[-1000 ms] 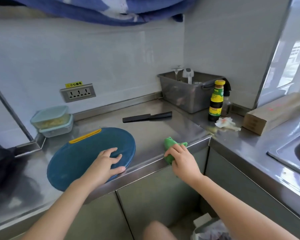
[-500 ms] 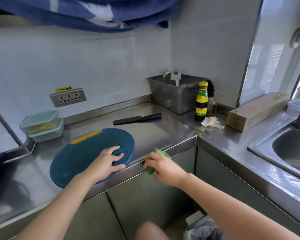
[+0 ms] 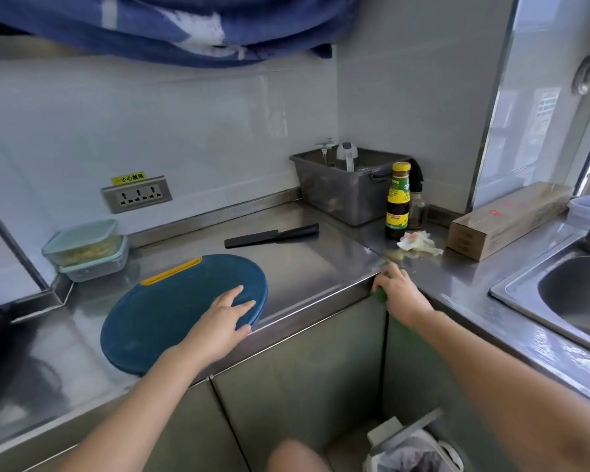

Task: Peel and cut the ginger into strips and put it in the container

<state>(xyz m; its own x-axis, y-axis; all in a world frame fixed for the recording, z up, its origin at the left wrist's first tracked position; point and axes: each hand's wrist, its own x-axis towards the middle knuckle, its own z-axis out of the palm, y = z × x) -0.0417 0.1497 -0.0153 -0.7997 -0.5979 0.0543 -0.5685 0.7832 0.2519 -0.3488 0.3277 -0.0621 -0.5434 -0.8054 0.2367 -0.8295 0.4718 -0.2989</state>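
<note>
Ginger (image 3: 82, 251) appears to be the pale yellow matter inside the lidded container (image 3: 80, 235), which sits on a second container (image 3: 97, 269) left of and behind the cutting board (image 3: 171, 311). Through the cloudy wall I cannot tell whether it lies in strips. The cutting board itself lies flat on the tabletop (image 3: 321, 267) with nothing on it: no root, no peel, no cut pieces. The left hand (image 3: 222, 318) rests on the board's right end, fingers straight and spread, palm down, gripping nothing. Behind and to the right of the board a black knife (image 3: 273, 235) lies on its own, untouched by either hand. Further right of the board, at the tabletop's front corner, the right hand (image 3: 399, 294) is curled over a green cloth (image 3: 380, 297) and presses it against the metal edge.

Judged from this, peeling, cutting and filling are done: the lid is on, the knife is put down and the board is bare. What shows now looks like wiping up. At most the board and knife remain to be rinsed or put away.
</note>
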